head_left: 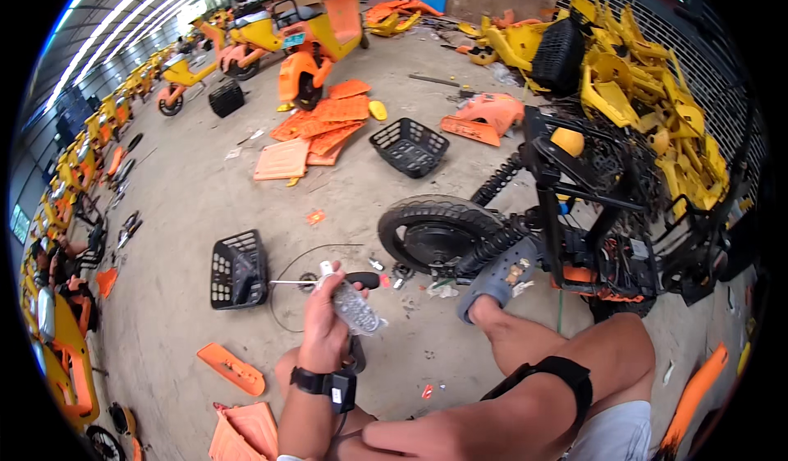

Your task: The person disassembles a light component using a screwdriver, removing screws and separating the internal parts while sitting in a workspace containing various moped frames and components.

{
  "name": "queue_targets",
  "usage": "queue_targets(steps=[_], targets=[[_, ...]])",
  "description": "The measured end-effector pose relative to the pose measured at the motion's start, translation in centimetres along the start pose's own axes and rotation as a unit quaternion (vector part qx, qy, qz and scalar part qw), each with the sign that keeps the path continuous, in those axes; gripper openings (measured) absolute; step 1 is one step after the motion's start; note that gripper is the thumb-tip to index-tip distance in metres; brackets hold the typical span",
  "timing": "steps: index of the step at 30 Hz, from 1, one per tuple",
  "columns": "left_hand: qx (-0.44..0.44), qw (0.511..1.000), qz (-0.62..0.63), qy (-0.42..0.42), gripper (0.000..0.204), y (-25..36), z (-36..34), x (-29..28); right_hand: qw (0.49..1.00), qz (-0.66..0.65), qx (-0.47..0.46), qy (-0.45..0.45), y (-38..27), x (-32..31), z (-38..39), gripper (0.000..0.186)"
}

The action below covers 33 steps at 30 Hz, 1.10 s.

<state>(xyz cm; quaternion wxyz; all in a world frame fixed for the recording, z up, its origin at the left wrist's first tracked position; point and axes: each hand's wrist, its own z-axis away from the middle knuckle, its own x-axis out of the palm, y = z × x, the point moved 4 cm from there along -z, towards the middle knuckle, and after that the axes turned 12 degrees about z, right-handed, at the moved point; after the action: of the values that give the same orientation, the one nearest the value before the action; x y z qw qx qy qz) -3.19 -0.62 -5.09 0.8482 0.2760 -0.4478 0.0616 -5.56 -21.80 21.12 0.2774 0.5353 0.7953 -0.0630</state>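
Note:
My left hand (322,325), with a black strap and a small box at its wrist, is closed around a clear, textured plastic piece (355,307) with a white end. A screwdriver (364,280) with a black handle crosses behind the hand, its thin shaft pointing left; whether the fingers grip it too I cannot tell. My right hand does not show. To the right stands a stripped scooter frame (542,182) with its wheel (439,235) toward me. My foot in a grey-blue clog (502,276) rests beside the wheel and frame.
Black baskets (238,272) (409,147) sit on the concrete floor. Orange panels (324,124) are stacked beyond, and another orange piece (232,368) lies near left. Yellow panels (681,116) are heaped at right. Scooters (320,38) stand at the back. A thin cable (287,256) curls by the near basket.

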Motion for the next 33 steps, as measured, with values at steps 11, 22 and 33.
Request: queue_targets(steps=[11,22,33], targets=[[0.028,0.998,-0.060,0.000,0.043,-0.5,-0.4,0.6,0.954,-0.187,0.052,-0.229,-0.5,-2.6,1.4,0.040],[-0.019,0.991,-0.023,-0.132,0.040,-0.3,1.0,2.6,0.834,-0.189,0.519,-0.013,10.8,6.0,9.7,0.031],[-0.062,0.964,-0.001,-0.259,0.046,1.1,3.2,2.7,0.473,-0.424,0.751,-0.180,11.9,13.1,18.6,0.032]])
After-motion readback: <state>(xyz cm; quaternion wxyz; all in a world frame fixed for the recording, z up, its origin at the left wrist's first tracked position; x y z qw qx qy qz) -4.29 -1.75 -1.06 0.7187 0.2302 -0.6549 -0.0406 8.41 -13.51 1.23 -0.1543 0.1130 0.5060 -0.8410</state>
